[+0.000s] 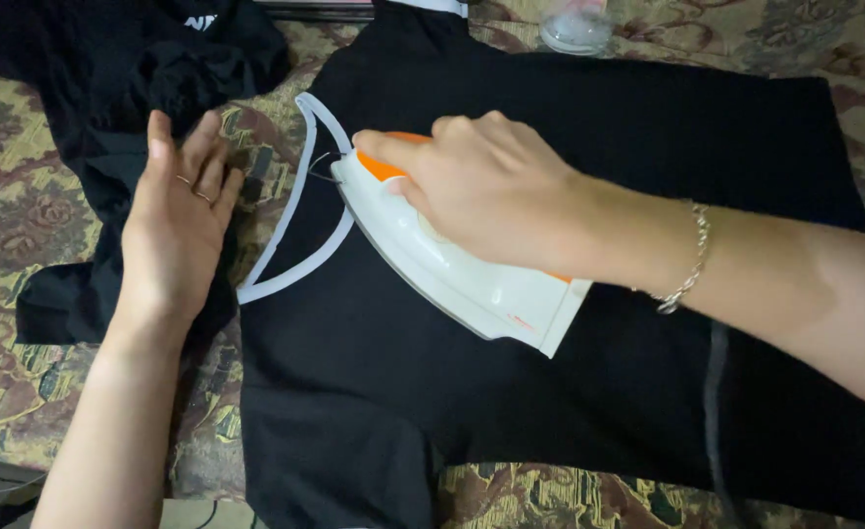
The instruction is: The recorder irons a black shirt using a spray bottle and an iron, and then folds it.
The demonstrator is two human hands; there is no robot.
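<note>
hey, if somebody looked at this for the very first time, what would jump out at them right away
The white and orange iron at the centre, held by the right hand and pressed on a black T-shirt near its white-trimmed neckline. To the left, the left hand lies flat on another dark garment, all spread over a patterned cloth.

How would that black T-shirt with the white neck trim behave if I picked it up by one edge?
The black T-shirt with white neck trim would probably flop and drape: it lies flat and thin on the patterned cloth. It looks light. It would likely crease again easily, like the crumpled sleeve under the left hand.
</note>
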